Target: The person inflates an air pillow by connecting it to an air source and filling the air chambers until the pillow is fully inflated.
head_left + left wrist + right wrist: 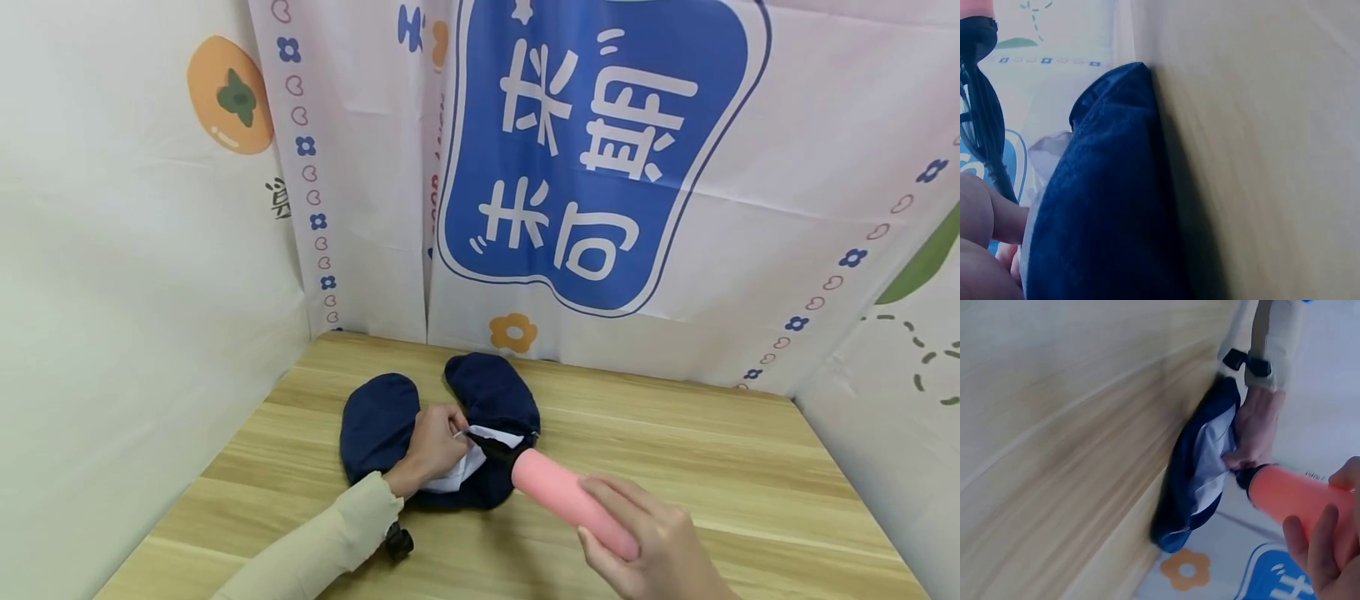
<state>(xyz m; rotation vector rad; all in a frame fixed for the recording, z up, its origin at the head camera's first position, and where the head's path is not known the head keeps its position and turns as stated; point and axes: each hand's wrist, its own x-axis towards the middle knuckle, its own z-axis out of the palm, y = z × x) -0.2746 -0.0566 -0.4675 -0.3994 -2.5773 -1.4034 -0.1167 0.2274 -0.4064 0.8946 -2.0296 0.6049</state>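
A navy U-shaped neck pillow point(382, 421) lies on the table, its cover parted at the near curve so that white inner material point(456, 477) shows. My left hand point(435, 446) rests over that opening and pinches the white material, close to the tip of a black tapering end point(497, 448). This black end belongs to a pink cylindrical tool point(558, 493), whose exact kind I cannot tell. The pink body is gripped by my right hand point(648, 533), fingers curled round its rear. In the left wrist view the navy cover point(1107, 187) hides part of the left fingers point(1007, 215).
The wood-grain table point(675, 450) extends to both sides of the pillow. Behind it hangs a printed white curtain point(382, 208), and white side walls flank the table. A black camera mount point(398, 542) sits at the left wrist, just above the tabletop.
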